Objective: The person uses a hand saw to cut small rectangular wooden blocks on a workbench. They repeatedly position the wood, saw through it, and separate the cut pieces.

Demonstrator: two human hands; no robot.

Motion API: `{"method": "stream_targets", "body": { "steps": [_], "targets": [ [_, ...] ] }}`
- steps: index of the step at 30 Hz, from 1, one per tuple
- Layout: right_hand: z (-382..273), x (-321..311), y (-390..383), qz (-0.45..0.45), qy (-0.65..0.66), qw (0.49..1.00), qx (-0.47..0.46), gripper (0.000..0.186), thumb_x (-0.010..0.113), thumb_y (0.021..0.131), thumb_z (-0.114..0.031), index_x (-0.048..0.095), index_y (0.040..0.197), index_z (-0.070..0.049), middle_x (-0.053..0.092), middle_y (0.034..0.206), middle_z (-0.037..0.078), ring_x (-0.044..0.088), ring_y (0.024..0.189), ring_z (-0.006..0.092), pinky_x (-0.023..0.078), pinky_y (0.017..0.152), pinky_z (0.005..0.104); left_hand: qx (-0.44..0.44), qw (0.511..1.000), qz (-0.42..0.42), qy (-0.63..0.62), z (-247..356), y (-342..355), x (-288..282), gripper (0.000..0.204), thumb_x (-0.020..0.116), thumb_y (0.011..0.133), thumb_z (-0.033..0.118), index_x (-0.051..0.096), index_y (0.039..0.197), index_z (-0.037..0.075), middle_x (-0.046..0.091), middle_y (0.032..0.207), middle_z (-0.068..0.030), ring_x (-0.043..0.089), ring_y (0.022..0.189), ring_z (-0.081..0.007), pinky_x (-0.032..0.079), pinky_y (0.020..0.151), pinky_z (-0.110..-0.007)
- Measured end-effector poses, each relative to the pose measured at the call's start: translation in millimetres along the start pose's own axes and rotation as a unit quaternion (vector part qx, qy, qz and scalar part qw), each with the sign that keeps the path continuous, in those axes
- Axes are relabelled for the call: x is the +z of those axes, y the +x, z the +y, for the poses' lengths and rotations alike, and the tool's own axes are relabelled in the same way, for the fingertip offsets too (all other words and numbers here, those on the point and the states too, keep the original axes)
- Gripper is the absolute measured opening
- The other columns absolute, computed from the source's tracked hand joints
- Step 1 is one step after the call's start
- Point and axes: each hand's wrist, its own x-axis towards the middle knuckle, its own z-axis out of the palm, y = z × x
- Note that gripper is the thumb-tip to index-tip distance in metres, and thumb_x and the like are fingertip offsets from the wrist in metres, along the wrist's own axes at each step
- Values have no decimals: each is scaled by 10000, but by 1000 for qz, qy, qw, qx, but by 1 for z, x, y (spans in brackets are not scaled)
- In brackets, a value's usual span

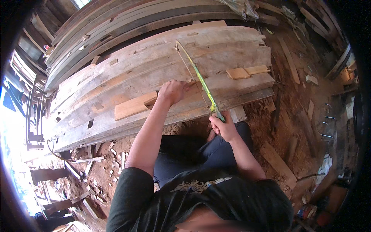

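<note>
My right hand point(224, 127) is wrapped round the handle of a bow saw point(204, 83) with a yellow-green frame. The saw points away from me across the planks, its thin blade on the left side of the frame. Left of the blade, my left hand point(172, 92) lies low over the planks, fingers closed on a small piece of wood point(190, 82) whose pale end shows beside the blade. Most of that piece is hidden under the hand. Close to my left wrist lies a flat light-brown board point(133, 106) with a notched dark block point(150, 102) at its end.
Wide planks point(232, 54) form the work surface. Short wood offcuts point(238, 73) lie on it to the right. Long stacked boards point(127, 27) stand beyond. Small wood blocks point(113, 164) litter the dirt floor at left; loose boards point(278, 164) lie at right.
</note>
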Motion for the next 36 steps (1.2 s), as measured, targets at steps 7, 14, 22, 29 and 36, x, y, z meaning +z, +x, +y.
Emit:
{"method": "stream_targets", "body": {
  "steps": [7,14,22,29,36],
  "targets": [
    [-13,-13,29,-66,56,996,-21,325,664,973,-217,527,709,-87,504,594,-16,439,448,68,340,423,243,6,999,10,-35,-1,3,1,366,607,973,387,709,1151,83,719,1045,-235,674,1022,-435,530,884,-538],
    [-23,-28,26,-26,91,995,-17,237,646,976,-173,571,793,-42,532,633,10,454,464,84,360,413,260,25,999,31,-4,-7,6,8,369,604,973,377,701,1143,64,724,982,-233,691,945,-432,544,834,-531],
    [-20,-4,69,-25,15,999,-30,368,654,974,-267,521,672,-103,474,550,-29,434,444,74,323,425,266,12,1000,18,20,4,1,9,271,628,982,308,698,1108,79,721,966,-232,694,949,-421,546,822,-535],
    [-3,-8,27,-41,47,998,-8,371,660,979,-268,532,674,-102,495,551,-19,445,445,73,333,435,258,-3,999,36,4,-9,5,6,360,609,988,390,698,1160,87,723,1025,-225,689,981,-426,537,875,-536],
    [19,-30,-53,-2,-13,1000,-18,331,667,993,-234,542,713,-109,502,575,-39,457,473,58,343,454,251,5,1000,-8,-1,-4,6,4,358,601,990,393,700,1162,95,726,1038,-224,691,985,-430,539,852,-542]
  ]
}}
